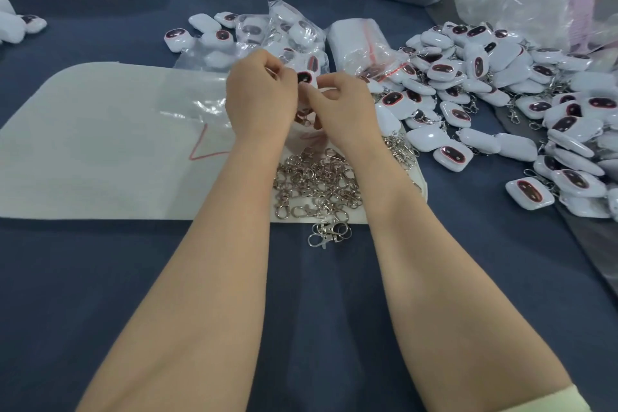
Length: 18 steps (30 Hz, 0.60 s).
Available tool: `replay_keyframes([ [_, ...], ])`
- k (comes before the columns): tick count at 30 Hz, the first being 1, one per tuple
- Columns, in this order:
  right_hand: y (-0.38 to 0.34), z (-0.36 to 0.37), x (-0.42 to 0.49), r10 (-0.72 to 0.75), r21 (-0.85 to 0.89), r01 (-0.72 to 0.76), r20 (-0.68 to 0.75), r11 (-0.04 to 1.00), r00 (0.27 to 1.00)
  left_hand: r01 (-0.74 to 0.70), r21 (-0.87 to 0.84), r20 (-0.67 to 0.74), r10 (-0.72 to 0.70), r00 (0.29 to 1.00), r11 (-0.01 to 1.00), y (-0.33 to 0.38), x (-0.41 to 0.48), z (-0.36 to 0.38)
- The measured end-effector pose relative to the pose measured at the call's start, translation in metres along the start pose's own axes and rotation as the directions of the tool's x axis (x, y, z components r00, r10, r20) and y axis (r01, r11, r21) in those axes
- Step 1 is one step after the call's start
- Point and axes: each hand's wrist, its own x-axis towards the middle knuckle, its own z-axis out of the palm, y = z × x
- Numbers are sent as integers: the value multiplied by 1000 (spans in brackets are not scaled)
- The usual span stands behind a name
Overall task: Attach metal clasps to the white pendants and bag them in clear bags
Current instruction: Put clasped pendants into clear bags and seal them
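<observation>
Pendant (306, 78) pinched between left hand (261, 94) and right hand (337, 107); few bagged pendants (287, 33) behind, big pile (501, 84) unbagged, loose clasps (317, 184) waiting.

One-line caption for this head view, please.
Left hand and right hand hold a white pendant near a pile of metal clasps.

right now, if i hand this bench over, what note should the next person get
Hands: left hand and right hand both pinch one pendant above the white mat; whether its clasp is on is hidden.
The loose clasps lie heaped on the mat's near edge, below the hands.
The pendant pile sits to the right, many already with clasps.
Done: a few bagged pendants behind the hands.
Left: finish this one, then bag the pile; the clear bags are stacked beside the bagged ones.
</observation>
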Motion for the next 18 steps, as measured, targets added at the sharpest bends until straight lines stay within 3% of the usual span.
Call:
replay_keyframes([
  [7, 1, 8, -1, 68, 131, -63, -38, 989, 997, -67, 14, 49, 66, 997, 998, 5, -5, 1],
  [11, 1, 6, 2, 134, 290, -102, -94, 952, 986, -118, 70, 89, 112, 990, 991, 6, -7, 2],
  [14, -2, 1, 1, 79, 408, -54, -45, 911, 996, -142, 98, 119, 130, 984, 985, 6, -8, 3],
  [15, -2, -1, 1, 57, 391, -43, -24, 920, 998, -138, 75, 119, 129, 985, 988, 6, -8, 3],
  [18, 0, -1, 1, 16, 59, -17, 16, 998, 1000, -107, -51, 103, 112, 988, 993, 7, -7, 2],
])
